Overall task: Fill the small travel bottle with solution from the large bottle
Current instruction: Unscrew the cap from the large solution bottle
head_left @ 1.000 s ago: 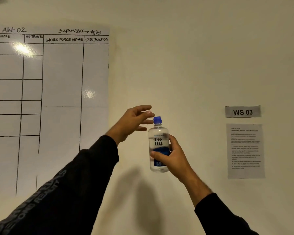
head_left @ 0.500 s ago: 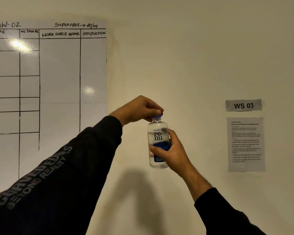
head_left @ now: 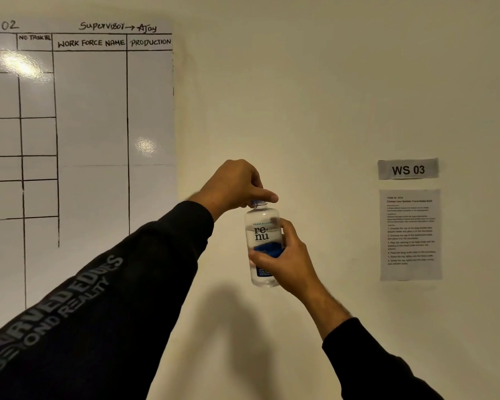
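Against the wall (head_left: 315,96), a clear bottle (head_left: 261,226) with a blue label is held upright in mid-air. Right hand (head_left: 286,259) wraps its fingers and thumb round the lower body of the bottle. Left hand (head_left: 233,183) comes from above, fingers curled over the blue cap (head_left: 257,202), pinching it; most of the cap is hidden. Both sleeves are black. Left of the hands hangs a whiteboard (head_left: 93,125) with a ruled grid; to the right, a "WS 03" sign (head_left: 408,168) above a printed sheet (head_left: 410,235).

Likely a factory workstation, production whiteboard (head_left: 78,111), "WS 03" sign (head_left: 408,168), posted instructions (head_left: 410,234)
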